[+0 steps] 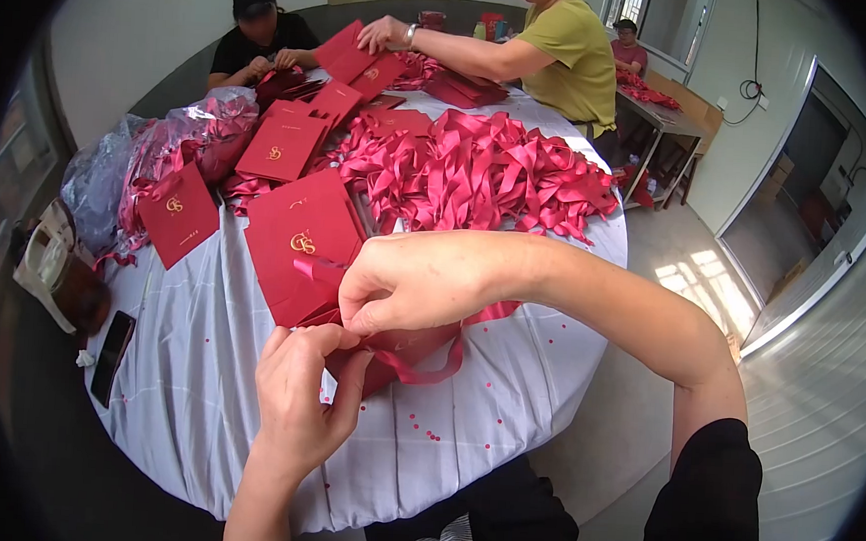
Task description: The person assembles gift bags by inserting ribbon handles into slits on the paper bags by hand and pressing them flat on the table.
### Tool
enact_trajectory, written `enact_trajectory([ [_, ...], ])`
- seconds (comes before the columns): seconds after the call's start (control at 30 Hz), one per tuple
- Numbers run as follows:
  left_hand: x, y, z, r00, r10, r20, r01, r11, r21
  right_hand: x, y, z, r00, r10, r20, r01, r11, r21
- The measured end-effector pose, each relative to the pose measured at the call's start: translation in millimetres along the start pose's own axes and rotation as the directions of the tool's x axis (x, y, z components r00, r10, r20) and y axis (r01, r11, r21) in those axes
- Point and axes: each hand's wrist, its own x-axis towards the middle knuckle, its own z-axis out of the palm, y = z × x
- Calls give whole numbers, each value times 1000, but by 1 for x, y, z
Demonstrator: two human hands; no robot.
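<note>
My left hand (297,386) is closed at the rim of a red paper bag (379,371), its thumb and fingers pinching the edge. Over the same bag arches my right hand (418,279), fingertips pinched close to the left thumb on a red satin ribbon; the exact grip is partly hidden. A loop of this ribbon (437,374) hangs along the bag's near side. Just beyond both hands lies a stack of flat red bags (292,232) with gold lettering. Behind my right hand spreads a large heap of cut red ribbons (479,174).
More red bags (284,145) and a clear plastic sack (111,176) cover the left side of the cloth-covered round table (189,375). A phone (112,358) lies at its left edge. Across the table, a person in a yellow-green shirt (570,56) handles bags; another sits in black (259,42).
</note>
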Motion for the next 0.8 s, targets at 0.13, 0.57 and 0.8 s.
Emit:
enact_trajectory([
  [0.13, -3, 0, 3, 999, 43, 16, -43, 999, 5, 2, 2, -4, 998, 17, 67, -17, 1000, -7],
  [0.57, -3, 0, 2, 999, -10, 41, 13, 997, -80, 2, 1, 6, 983, 15, -181, 21, 980, 197],
  [0.8, -1, 4, 5, 999, -30, 23, 31, 997, -76, 5, 1, -3, 971, -33, -238, 107, 947, 304],
])
